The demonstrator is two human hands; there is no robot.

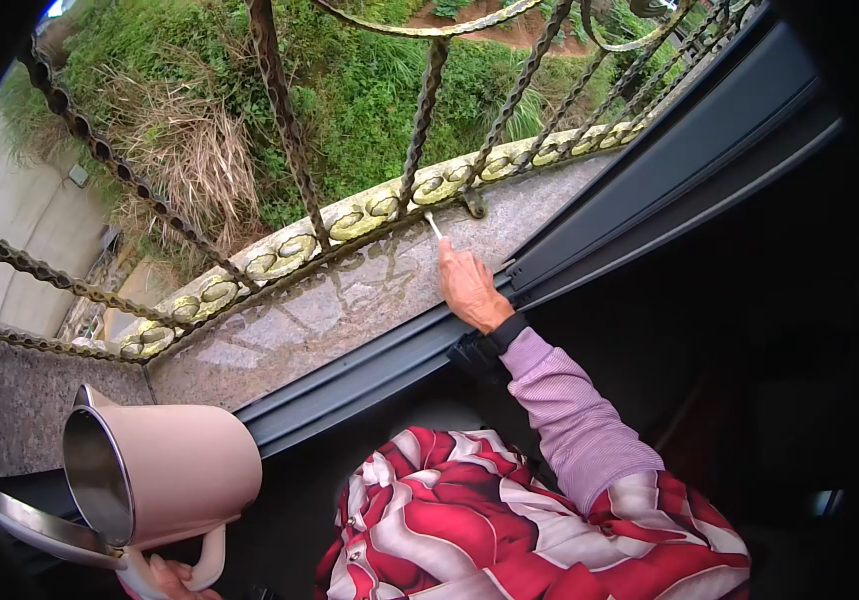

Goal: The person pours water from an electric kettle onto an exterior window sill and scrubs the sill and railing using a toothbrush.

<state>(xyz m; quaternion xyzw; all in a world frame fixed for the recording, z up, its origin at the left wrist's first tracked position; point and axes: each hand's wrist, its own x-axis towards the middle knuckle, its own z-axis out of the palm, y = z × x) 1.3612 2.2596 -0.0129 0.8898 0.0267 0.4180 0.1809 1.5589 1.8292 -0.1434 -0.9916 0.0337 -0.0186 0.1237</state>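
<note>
Right hand (470, 285) pinches thin stick (435, 226) by railing (350, 221): scrubbing step, maybe. Left hand (172, 578) grips open kettle (185, 455). Next move needs steady pinch.

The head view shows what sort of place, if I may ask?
Probably a window or balcony area of a building: a dark window frame borders a stone sill, with a metal railing along its outer edge and greenery beyond.
</note>
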